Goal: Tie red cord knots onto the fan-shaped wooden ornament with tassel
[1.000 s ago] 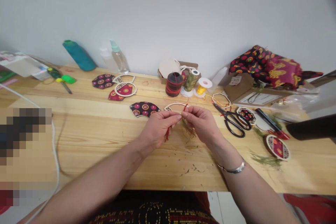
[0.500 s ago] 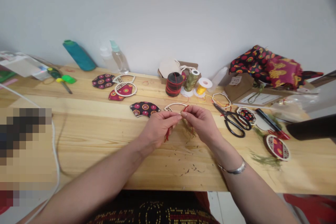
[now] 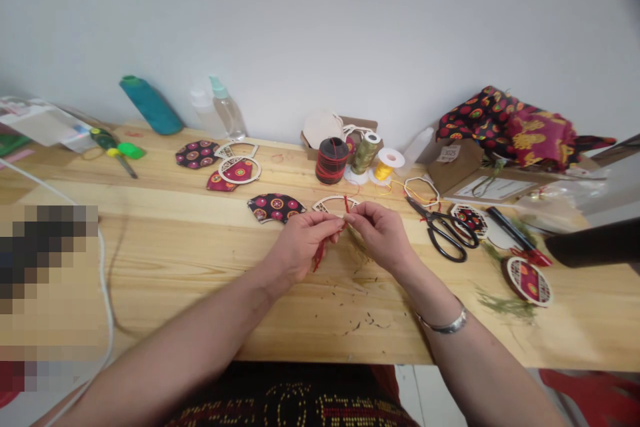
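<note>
- Far left, a smooth teal thread cone [image 3: 153,107], tapering, leaning over
- Next to the right, a dark octagon of patterned fabric [image 3: 195,155]
- Then a flat, pale wooden ring [image 3: 226,164] with cut-out lattice, lying over a red fabric piece [image 3: 219,181]
- Just beyond the left hand, a fan-shaped black fabric piece [image 3: 274,208] with round motifs
- The left hand [image 3: 303,243]: thumb and forefinger pinched together on thin red cord [image 3: 346,203], other fingers curled
- Cord at centre, one end upright above the meeting fingertips, more red strands below the left palm
- The right hand [image 3: 383,233]: thumb and forefinger closed on the cord, tips against the left's, green strands [image 3: 361,245] beneath
</note>
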`<move>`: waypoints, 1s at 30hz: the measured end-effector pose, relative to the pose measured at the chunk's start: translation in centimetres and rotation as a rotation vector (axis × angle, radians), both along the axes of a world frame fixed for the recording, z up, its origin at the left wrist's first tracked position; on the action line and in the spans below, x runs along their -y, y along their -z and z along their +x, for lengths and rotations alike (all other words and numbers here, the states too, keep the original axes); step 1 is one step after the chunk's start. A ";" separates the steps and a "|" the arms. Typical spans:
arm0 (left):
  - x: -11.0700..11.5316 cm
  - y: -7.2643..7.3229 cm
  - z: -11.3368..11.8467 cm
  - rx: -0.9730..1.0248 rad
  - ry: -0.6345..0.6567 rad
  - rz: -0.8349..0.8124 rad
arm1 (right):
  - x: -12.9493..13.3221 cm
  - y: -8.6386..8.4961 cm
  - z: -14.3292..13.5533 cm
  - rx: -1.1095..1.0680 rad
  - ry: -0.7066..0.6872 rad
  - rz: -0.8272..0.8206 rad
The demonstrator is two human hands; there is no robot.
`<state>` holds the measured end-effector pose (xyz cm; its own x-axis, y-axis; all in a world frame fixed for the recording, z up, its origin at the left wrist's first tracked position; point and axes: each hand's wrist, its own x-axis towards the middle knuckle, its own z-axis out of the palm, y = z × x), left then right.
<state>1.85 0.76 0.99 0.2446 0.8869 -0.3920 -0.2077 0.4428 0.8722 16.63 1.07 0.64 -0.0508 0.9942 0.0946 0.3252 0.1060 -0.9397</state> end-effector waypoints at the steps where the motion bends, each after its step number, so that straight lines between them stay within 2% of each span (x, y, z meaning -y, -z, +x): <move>1: 0.0 0.0 -0.1 0.009 -0.001 -0.006 | 0.0 0.1 0.1 0.030 0.004 0.016; 9: -0.3 0.5 -0.2 -0.012 -0.043 0.058 | -0.1 0.4 0.7 0.225 0.088 0.149; 14: 0.2 0.0 -0.2 -0.170 0.077 0.252 | 0.0 0.5 0.7 0.263 0.126 0.210; 18: 0.5 0.0 -0.2 -0.317 0.167 0.336 | 0.1 0.1 0.5 0.096 0.117 0.097; 24: 0.5 0.5 -0.1 -0.415 0.142 0.483 | 0.2 -0.7 0.0 -0.308 0.029 -0.221; 30: 0.5 0.6 -0.1 -0.436 0.185 0.535 | 0.4 -0.5 -0.3 -0.541 -0.035 -0.324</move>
<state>1.73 0.24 0.36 0.3299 0.9439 -0.0115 0.2464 -0.0744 0.9663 16.32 0.66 1.15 -0.1130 0.9754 -0.1894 -0.2037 -0.2094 -0.9564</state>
